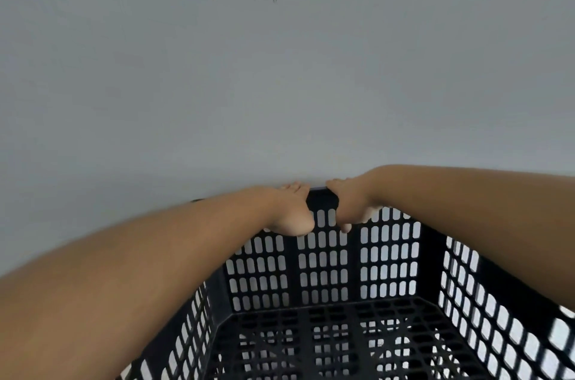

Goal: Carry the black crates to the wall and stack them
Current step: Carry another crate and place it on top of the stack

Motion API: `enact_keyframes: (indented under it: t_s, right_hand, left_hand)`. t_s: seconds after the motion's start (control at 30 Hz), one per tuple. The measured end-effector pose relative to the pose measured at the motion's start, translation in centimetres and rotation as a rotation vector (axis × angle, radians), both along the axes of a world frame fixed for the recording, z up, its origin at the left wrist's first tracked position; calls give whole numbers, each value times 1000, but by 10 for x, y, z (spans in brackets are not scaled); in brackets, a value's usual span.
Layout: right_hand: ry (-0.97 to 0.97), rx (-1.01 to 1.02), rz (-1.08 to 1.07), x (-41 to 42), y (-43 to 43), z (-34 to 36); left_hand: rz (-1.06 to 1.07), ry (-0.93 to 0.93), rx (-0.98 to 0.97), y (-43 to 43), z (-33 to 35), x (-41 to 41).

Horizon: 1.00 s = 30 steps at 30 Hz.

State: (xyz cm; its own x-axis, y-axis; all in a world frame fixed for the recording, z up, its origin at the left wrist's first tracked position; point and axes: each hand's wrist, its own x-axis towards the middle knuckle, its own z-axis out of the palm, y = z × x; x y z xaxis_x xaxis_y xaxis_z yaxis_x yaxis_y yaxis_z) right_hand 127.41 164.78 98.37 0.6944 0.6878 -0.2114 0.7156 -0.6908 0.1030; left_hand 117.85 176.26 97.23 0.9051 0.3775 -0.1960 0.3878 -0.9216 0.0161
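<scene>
2 hands on the far rim of a black crate, right up by the grey wall.

The crate (323, 270) fills the lower centre and lower right of the frame, its open top facing up and its slotted sides and lattice floor in plain sight. Both bare forearms reach across it from the lower left and the right edge. The left hand (292, 213) and the right hand (348, 208) sit close together at the middle of the far rim, with a short stretch of black edge showing between them. Each hand is curled tight over that rim, fingers hooked across the top and the heel and thumb down against the inner face. The wall (280, 52) takes up the whole upper half of the frame. The far rim sits just at it, though I cannot tell whether the 2 touch. I cannot tell what the crate rests on.
</scene>
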Motion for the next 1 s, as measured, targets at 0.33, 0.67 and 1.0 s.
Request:
enact_keyframes:
  t_s: [0.33, 0.67, 1.0]
  right_hand:
    - [-1, 24, -54, -37, -31, 10]
    - [-23, 15, 23, -110, -96, 11]
    - [-31, 227, 147, -193, -215, 31]
  left_hand:
    - [29, 70, -31, -7, 26, -38]
    - [53, 89, 36, -73, 35, -122]
    - [124, -64, 54, -168, 33, -208]
